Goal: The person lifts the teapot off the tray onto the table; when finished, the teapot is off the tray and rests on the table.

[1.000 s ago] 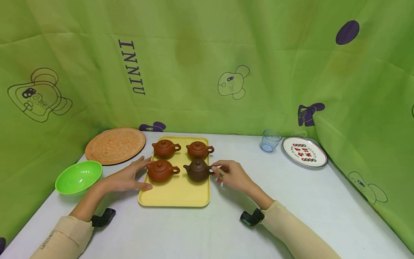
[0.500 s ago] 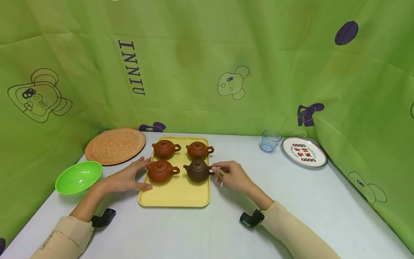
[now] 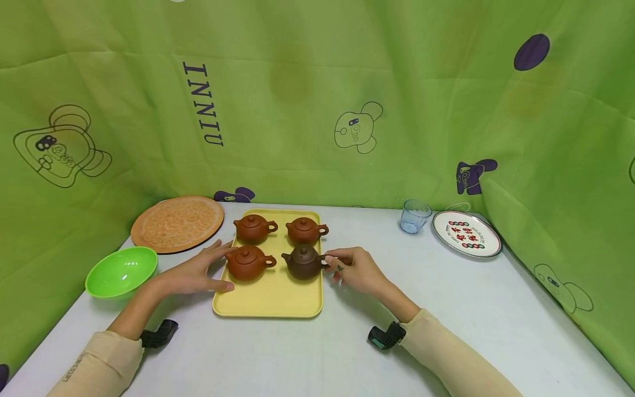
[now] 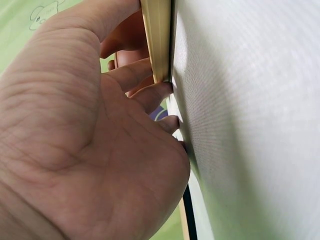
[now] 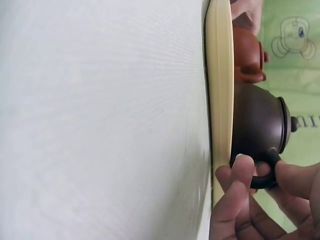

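On a yellow tray point(image 3: 268, 303) stand a dark brown teapot point(image 3: 304, 264) at the front right and three reddish-brown ones. My right hand point(image 3: 360, 271) pinches the dark teapot's handle point(image 5: 265, 176) between thumb and fingers, and the teapot sits upright on the tray. My left hand point(image 3: 190, 273) is spread along the tray's left edge, thumb toward the near corner and fingers farther back. Beside it is the front left reddish-brown teapot point(image 3: 246, 265). Behind these two stand the back left teapot point(image 3: 253, 230) and the back right teapot point(image 3: 303, 232), their handles pointing right.
A bright green bowl point(image 3: 121, 272) and a round orange-brown mat point(image 3: 177, 223) lie to the left. Far back on the right are a clear blue glass point(image 3: 414, 216) and a white plate point(image 3: 467, 234) with red characters. A green printed cloth point(image 3: 297, 110) encloses the white table.
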A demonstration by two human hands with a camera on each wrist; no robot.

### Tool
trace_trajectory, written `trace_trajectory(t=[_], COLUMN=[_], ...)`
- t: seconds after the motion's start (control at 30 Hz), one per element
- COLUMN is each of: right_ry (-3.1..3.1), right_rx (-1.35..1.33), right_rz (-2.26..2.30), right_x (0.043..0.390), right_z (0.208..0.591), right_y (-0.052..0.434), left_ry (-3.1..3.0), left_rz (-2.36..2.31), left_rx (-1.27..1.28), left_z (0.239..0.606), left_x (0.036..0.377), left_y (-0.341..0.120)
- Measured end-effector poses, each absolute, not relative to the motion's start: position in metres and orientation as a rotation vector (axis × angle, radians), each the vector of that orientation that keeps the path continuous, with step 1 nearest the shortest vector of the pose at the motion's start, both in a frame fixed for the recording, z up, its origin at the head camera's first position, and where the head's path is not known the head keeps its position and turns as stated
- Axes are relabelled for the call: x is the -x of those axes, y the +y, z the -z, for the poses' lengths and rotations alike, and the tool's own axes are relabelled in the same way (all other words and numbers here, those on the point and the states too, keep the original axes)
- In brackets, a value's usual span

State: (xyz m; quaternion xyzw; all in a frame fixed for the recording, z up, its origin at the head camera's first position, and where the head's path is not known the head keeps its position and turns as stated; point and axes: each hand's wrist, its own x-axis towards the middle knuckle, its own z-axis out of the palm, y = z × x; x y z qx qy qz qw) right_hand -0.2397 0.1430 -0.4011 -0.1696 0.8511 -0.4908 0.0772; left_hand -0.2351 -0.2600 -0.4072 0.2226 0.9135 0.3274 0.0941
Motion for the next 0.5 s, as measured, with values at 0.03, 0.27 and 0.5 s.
trace_trajectory(t=[0.03,0.27,0.5], right_ry=[2.541,2.527,2.573], right_rx=[0.512,0.499,0.503], right_rz=[1.479,1.498,1.479], right_x=[0.24,0.24,0.247], right_z=[0.401,0.397,0.386], right_y=[0.143,0.148,0.161], left_ry=[2.711,2.713,2.72], left_rz=[-0.969,-0.959,-0.95], left_rx=[-0.66,-0.649,-0.635], left_z=[0.407,0.409,0.41], left_x=[0.235,0.235,0.235], left_y=[-0.26,-0.261,-0.262])
